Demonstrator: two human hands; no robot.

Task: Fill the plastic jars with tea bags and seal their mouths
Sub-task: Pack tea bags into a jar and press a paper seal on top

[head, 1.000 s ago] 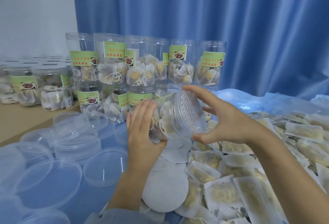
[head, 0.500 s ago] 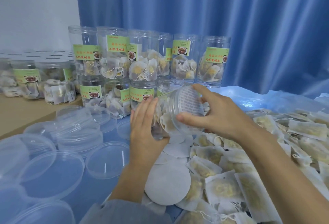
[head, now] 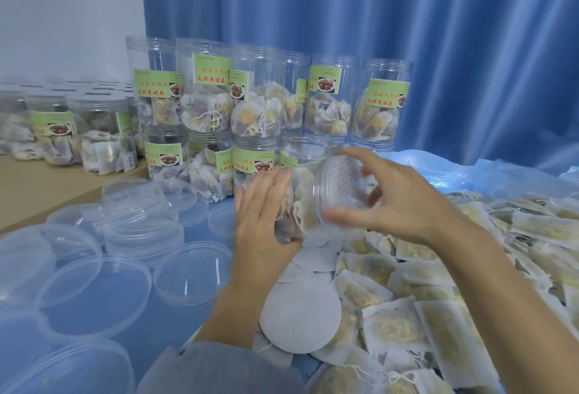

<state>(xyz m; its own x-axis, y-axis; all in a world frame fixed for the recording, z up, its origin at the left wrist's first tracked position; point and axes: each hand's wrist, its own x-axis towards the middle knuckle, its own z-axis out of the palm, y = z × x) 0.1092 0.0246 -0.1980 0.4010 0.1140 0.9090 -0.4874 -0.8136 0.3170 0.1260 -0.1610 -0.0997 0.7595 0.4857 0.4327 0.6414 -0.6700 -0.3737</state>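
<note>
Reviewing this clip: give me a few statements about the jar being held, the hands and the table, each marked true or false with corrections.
1. The left hand holds the body of a jar lying on its side. True.
2. The jar's mouth is bare, with no liner over it. False: a patterned white seal covers the mouth, and the right hand has its fingers at that rim.
3. Loose clear lids lie on the left side of the table. True.
4. The held jar is empty. False: tea bags show through its wall.
5. Filled jars are stacked in two tiers before the blue curtain. True.
6. A round white disc lies flat near the left forearm. True.
</note>
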